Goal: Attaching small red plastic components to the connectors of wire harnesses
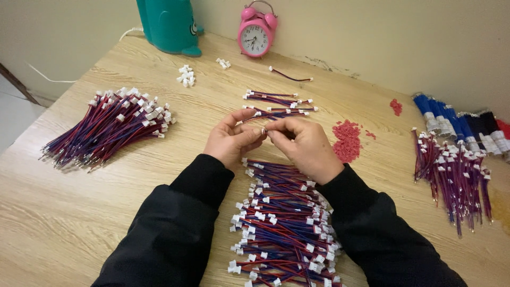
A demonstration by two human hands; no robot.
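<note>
My left hand [232,139] and my right hand [304,144] meet fingertip to fingertip above the wooden table [64,212]. Between them they pinch a small white connector [263,129] on a short red-and-blue wire that is mostly hidden by the fingers. Just beyond the fingers lie a few finished wire pieces [279,104] with white plugs at both ends. Below my wrists a large heap of red-and-blue wires [284,228] with white connectors stretches toward me. Both arms wear black sleeves.
Another wire heap [106,126] lies at the left, a third [454,172] at the right beside blue and black bundles [459,125]. Red bits [346,139], loose white connectors [186,75], a pink alarm clock [256,33] and a teal object [169,24] stand further back.
</note>
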